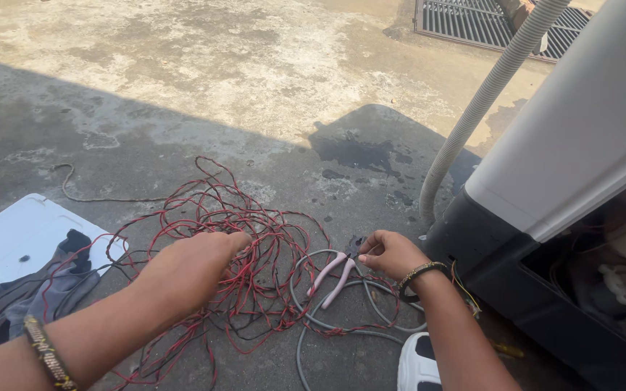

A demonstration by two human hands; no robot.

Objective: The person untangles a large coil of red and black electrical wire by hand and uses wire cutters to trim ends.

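While both forearms reach out over the concrete floor (269, 65), the left hand (186, 269) sits on top of a loose tangle of red and black wires (255, 268), its fingers (237, 240) curled down and closed into the strands near the middle of the heap. The right hand (391, 253) lies just to the right of the tangle, fingers bent in a light pinch around the dark head of a pair of pink-handled pliers (336, 274); the handles point back toward the person and rest on the ground. A grey cable (313, 318) loops in rings under and around the pliers, overlapping the right edge of the wire heap. Each wrist wears a beaded bracelet.

To the right stands a washing machine (581, 137) with a white upper body and a black base, its back opened so that inner parts show. A ribbed grey drain hose (487, 94) runs from beside its base up toward a metal drain grate (472, 22) at the top of the view. At the far left lies a white panel (16, 235) with a dark cloth (45, 289) draped over it, touching the edge of the wires. A thin stray cord (85, 194) lies on the floor beyond the tangle. A white shoe (418, 366) shows at the bottom edge.
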